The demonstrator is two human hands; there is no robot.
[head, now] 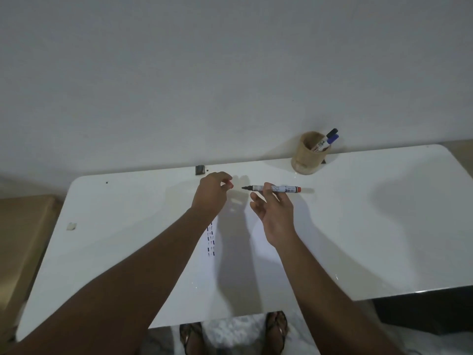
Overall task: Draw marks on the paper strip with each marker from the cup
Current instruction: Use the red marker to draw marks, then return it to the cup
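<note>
Head view, near to far. Two sandalled feet (276,329) stand on the floor at the near edge of the white table (384,226). Both bare forearms reach over that edge. Between them lies the white paper strip (212,242), running from near to far along the table's middle and bearing a column of short dark marks — partly hidden by the left forearm. The left hand (211,194) is curled, its fingertips pinching a small red cap (231,185). The right hand (275,213) grips an uncapped marker (271,188) between thumb and forefinger, the other fingers spread loosely; the marker lies level, tip toward the left hand, red end outward. At the far edge stands a brown cup (307,157) holding two more markers — black-capped and blue-capped.
</note>
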